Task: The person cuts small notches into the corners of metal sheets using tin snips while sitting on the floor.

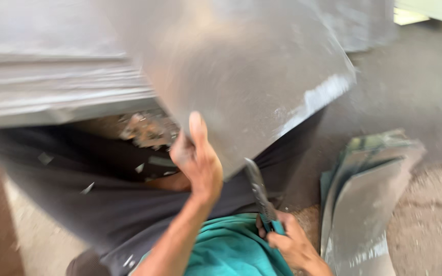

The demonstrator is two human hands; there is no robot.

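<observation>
**Steady the sheet before the blade moves**

Your left hand (198, 161) pinches the near edge of the grey sheet (246, 71), raised over your lap. Your right hand (292, 243) is clenched round the knife (259, 194), its blade at that edge. Hold the sheet firm; keep the thumb away from the blade.

Floor (415, 87): grey concrete, dusty, running off to the upper right. Stack of grey sheets (47, 87): lying in flat layers at the upper left, edges blurring. Pile of cut curved grey pieces (369, 204): leaning together on the ground at the lower right. Daylight: coming in from the top right corner, where a pale strip (410, 15) is glaring.
</observation>
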